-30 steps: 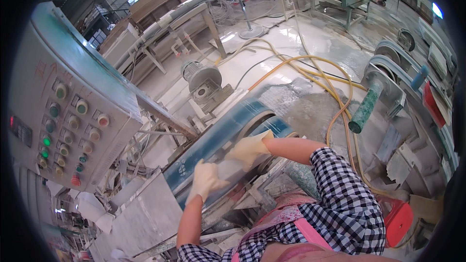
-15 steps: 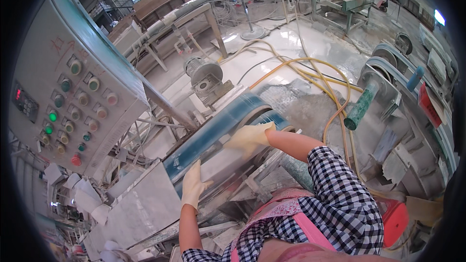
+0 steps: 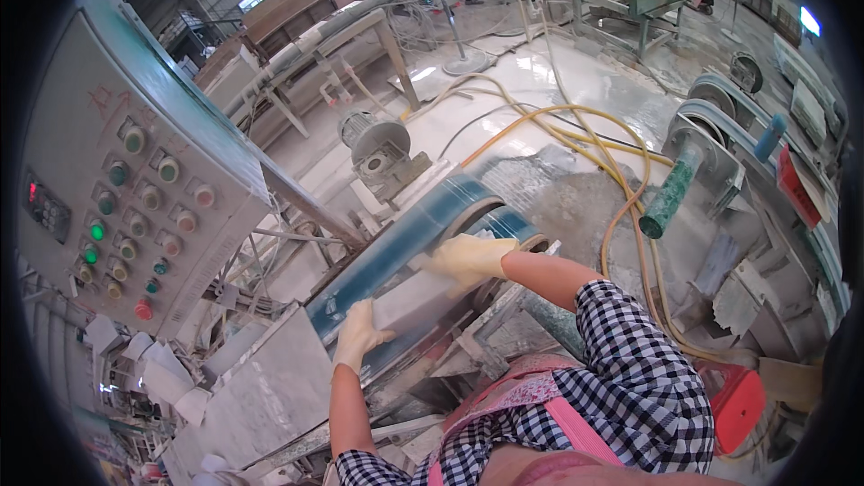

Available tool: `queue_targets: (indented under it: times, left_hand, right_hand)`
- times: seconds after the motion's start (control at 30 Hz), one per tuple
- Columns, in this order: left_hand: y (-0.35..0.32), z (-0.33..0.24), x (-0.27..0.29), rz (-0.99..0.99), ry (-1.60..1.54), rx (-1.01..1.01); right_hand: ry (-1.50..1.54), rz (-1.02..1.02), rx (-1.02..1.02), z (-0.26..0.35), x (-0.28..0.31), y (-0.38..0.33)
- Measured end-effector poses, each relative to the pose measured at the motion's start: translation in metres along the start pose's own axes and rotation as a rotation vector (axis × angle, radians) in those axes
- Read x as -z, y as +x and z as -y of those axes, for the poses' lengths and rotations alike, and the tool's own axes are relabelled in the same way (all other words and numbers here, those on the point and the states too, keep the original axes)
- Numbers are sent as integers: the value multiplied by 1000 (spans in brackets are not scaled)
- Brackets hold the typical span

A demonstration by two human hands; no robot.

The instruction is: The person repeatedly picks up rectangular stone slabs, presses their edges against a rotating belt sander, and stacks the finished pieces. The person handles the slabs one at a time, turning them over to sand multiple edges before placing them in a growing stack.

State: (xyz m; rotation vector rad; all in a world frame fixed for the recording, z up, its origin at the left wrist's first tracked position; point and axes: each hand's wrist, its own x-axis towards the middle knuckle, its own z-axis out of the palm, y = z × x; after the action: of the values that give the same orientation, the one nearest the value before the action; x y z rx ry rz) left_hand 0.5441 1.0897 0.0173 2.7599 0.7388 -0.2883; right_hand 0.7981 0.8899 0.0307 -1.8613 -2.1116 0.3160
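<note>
Dusty workshop floor (image 3: 531, 81) surrounds a blue belt (image 3: 434, 214); against its face, a pale slab (image 3: 418, 298) lies between the gloved left hand (image 3: 359, 333), grasping the lower-left end, and the right hand (image 3: 472, 258), grasping the upper-right end, neither clearly nearer; the slab's long axis follows the belt's long edges, pointing toward its rounded far end

The scene is viewed from head height, downward and ahead. The belt (image 3: 389, 252) is framed nearby, the motor (image 3: 376, 139) beyond.
</note>
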Motion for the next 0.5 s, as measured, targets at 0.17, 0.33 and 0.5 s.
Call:
queue_targets:
  times: [0.17,0.33,0.5]
  left_hand:
    - [10,7,-7,-48,-153,2]
    - [7,11,-18,-111,-413,-25]
    - [3,22,-40,-259,-672,-52]
  right_hand:
    - [11,28,-34,4,8,0]
    - [-67,-86,83,3,9,-5]
    - [128,-616,-105,-28,-9,-53]
